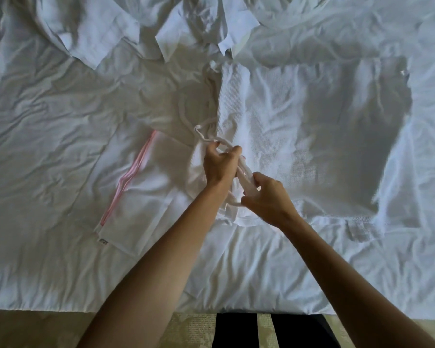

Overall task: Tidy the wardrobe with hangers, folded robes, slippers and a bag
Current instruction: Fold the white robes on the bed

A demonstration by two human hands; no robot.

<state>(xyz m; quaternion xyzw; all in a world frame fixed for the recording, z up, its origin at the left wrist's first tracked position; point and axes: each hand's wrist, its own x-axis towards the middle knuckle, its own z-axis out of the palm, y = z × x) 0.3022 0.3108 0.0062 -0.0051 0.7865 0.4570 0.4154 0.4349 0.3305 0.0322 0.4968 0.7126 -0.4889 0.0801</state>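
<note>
Two bare hands are seen over a white, wrinkled bed sheet [48, 116], both closed on the same white robe belt [244, 172]. The left hand [220, 164] is raised slightly further from the camera, fingers pinched around a bundle of belt loops; the right hand [266, 197] is just beside it, nearer the camera, fingers curled around the lower part of the same bundle. The hands are near each other but not touching, linked by the belt. A loose end of the belt is seen curling out past the left hand onto the sheet. A folded waffle-weave robe [312, 136] is laid flat on the bed to the right of the hands, its left edge right beside the belt bundle and partly under it. A flat white bag with a pink zip edge [136, 177] is laid on the sheet to the left of the left forearm, apart from the robe. More rumpled white fabric [91, 28] is piled along the far edge of the bed, well apart from the hands; whether it is another robe cannot be told. The near edge of the bed and a strip of pale carpet [35, 330] are visible at the bottom.
</note>
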